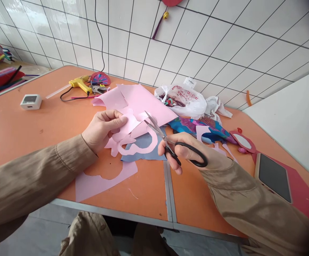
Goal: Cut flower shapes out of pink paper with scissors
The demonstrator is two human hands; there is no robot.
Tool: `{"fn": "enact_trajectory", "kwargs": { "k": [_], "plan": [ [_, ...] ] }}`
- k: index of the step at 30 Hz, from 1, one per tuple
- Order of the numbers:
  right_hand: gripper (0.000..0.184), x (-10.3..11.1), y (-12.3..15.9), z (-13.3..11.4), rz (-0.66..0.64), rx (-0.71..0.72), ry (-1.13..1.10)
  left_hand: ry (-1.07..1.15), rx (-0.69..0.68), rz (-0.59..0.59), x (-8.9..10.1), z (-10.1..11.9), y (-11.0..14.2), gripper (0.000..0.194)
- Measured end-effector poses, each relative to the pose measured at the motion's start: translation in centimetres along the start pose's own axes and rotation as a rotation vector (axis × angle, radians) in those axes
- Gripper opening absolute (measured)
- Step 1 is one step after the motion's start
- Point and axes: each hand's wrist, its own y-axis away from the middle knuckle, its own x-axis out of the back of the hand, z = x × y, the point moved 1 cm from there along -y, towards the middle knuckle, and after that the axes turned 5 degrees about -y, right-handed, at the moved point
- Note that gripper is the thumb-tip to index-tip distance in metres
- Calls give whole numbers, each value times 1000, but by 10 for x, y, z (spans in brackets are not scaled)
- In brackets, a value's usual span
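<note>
My left hand [102, 128] pinches a cut piece of pink felt-like sheet [129, 122] between thumb and fingers. A curved pink strip [152, 143] hangs below it. In my right hand [188, 147] are black-handled scissors [158, 129], my fingers through the loops. Their blades are slightly apart and point at the right edge of the pink piece; whether they touch it I cannot tell. Behind lies a larger pink sheet [149, 101]. A blue-grey sheet [144, 153] is underneath, and a pink offcut [103, 183] with a curved cut edge lies nearer to me.
A yellow glue gun [80, 83], keys [98, 89] and a small white box [31, 101] are at the back left. At the back right sits a white plastic bag [189, 103]. Shiny blue fabric [207, 129], a small mirror [242, 141] and a phone [274, 176] lie to the right.
</note>
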Motion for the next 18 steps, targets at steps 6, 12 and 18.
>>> {"fn": "enact_trajectory", "kwargs": {
  "k": [6, 12, 18],
  "plan": [
    [60, 20, 4, 4, -161, 36, 5, 42, 26, -9, 3, -3, -2, 30],
    [55, 36, 11, -7, -139, 94, -46, 51, 27, -47, 2, -5, -1, 32],
    [44, 6, -10, -9, 521, 246, -131, 45, 4, -90, -5, -9, 6, 36]
  ]
}}
